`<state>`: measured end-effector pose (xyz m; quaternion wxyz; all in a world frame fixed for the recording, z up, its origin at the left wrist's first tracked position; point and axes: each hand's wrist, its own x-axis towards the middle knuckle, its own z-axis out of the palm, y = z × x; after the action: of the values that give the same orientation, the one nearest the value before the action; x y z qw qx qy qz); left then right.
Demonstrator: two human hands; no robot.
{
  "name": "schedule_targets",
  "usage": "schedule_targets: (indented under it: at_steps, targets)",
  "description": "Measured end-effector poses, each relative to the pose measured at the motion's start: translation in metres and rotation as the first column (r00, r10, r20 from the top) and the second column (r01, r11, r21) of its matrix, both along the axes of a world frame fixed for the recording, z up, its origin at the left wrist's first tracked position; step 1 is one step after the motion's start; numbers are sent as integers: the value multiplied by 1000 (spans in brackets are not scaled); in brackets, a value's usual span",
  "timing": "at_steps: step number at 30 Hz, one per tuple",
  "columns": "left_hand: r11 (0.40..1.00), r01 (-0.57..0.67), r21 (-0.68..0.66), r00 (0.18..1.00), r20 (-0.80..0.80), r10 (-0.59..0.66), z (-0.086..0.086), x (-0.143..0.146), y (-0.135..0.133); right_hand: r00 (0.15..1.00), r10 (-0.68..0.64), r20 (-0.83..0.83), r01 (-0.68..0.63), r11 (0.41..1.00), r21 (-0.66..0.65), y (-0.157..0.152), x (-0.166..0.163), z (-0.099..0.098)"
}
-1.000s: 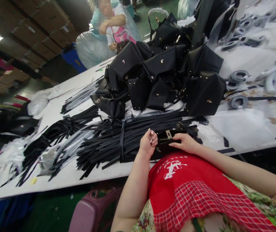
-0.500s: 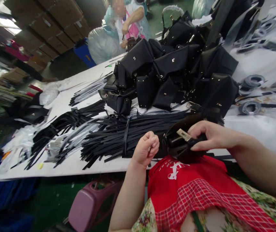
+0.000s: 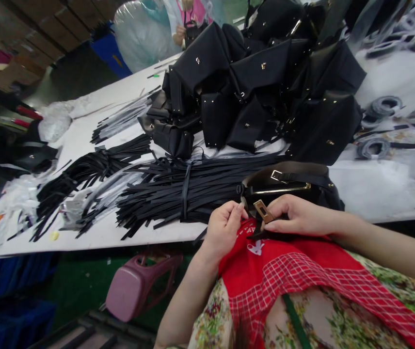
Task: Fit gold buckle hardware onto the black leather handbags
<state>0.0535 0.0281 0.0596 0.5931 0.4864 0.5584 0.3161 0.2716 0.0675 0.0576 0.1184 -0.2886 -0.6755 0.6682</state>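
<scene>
Low at the centre of the frame, a black bag with its flap unfastened

Just right of centre, the black bag (image 3: 312, 194) rests at the near edge of the white table (image 3: 105, 109), against my red apron (image 3: 295, 264). My right hand (image 3: 295, 215) grips the flap beside its slotted gold plate (image 3: 263, 210), thumb below and fingers above. My left hand (image 3: 225, 228) is curled, thumb against forefinger, next to the bag's left end; I cannot tell what, if anything, it pinches.

As far as I can judge, the metalwork on this one is largely done: the plate is on the flap, and a gold zip (image 3: 283, 189) runs along the top, though I can't tell if it is fully closed. What seems left is the flap, lifted and not fastened down.

Up at the top centre lies a pile of black bags (image 3: 254, 75), several showing gold fittings (image 3: 263, 66). Bundled black straps (image 3: 167, 194) lie to the left.
</scene>
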Motion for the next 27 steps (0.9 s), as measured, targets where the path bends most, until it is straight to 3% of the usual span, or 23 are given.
schedule_targets:
  at_steps: [4,7,9,11,14,18,23,27]
  targets:
    - [981,95,167,984,-167,-67,-2,2,-7,999,-20,-36,12,976,-218,-3,1,-11]
    - [928,196,316,953,-285,-104,1,2,-7,997,-20,-70,-9,924,-382,-4,2,-23]
    - [853,318,414,917,-361,-167,4,0,-5,996,-24,-82,-17,885,-465,-3,3,-32]
    - [735,480,479,841,-490,-230,7,-2,-3,995,-31,-93,-21,861,-509,-3,4,-38]
    - [563,700,440,644,-729,-231,11,-5,-4,992,-31,-123,-42,834,-551,-1,3,-41]
    - [418,843,339,429,-892,-141,17,-4,-6,988,-23,-150,-75,784,-617,-1,1,-39]
    - [268,908,322,339,-940,-19,23,1,-6,992,-25,-120,-58,765,-641,-1,2,-47]
    - [203,906,373,373,-927,39,21,4,-4,992,-8,-129,-74,783,-617,-1,2,-49]
